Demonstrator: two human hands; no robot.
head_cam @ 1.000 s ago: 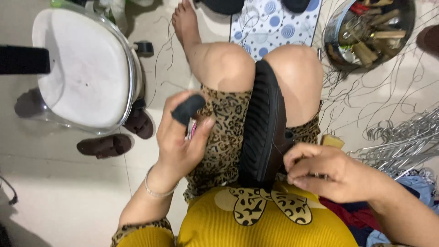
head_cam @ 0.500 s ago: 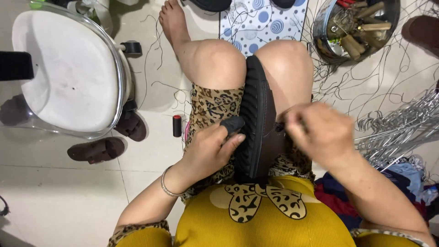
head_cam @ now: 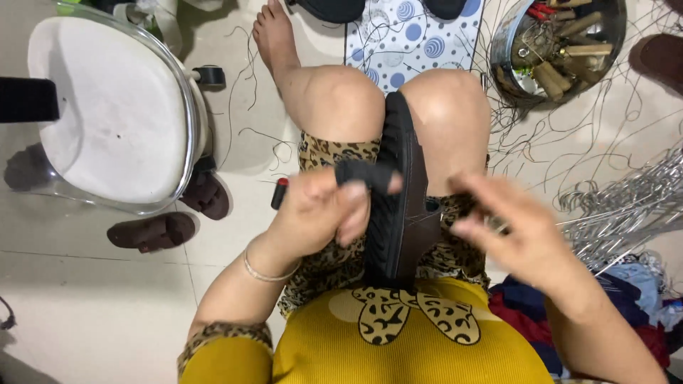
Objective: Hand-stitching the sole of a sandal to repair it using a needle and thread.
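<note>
A black sandal sole (head_cam: 402, 213) stands on edge between my knees, running from my lap toward my shins. My left hand (head_cam: 316, 213) grips a short black strap piece (head_cam: 363, 174) and presses it against the sole's left side near the top. My right hand (head_cam: 519, 231) is blurred just right of the sole, over my right thigh, with its fingers pointing at the sole. Something dark shows at its fingertips, but the blur hides whether it holds anything.
A white seat with a clear rim (head_cam: 107, 107) stands at the left, with brown sandals (head_cam: 153, 231) beside it. A small black tube with a red tip (head_cam: 279, 193) lies on the floor. A metal bowl of wooden-handled tools (head_cam: 562, 43), silver wires (head_cam: 626, 206) and cloth (head_cam: 640, 299) are at the right.
My left hand came down with the strap piece from mid-air onto the sole. My right hand went up from my lap to the sole, then drew back to the right.
</note>
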